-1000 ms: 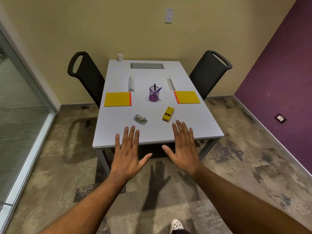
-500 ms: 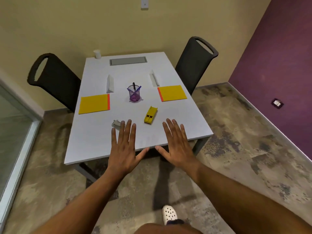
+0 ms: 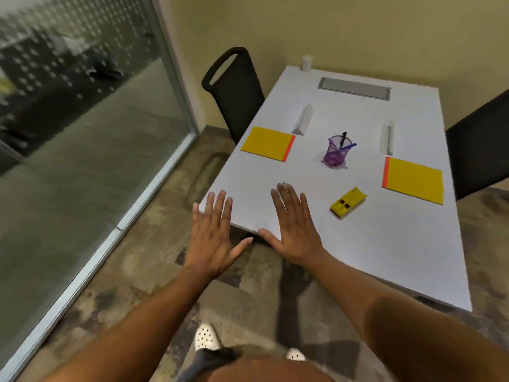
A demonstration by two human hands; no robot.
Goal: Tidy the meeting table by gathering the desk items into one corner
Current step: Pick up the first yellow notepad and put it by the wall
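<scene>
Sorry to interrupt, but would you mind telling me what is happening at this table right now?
A person is standing at the near left corner of the white meeting table, both arms stretched out. The left hand and right hand are open, fingers straight, and hold nothing. The desk items are still scattered: two yellow notepads, a purple pen cup, and a yellow stapler. Nothing has been gathered yet.

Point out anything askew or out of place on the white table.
The yellow stapler lies diagonal to the white table edges. The purple mesh pen cup stands upright, nothing spilled. Both hands hold nothing.
</scene>
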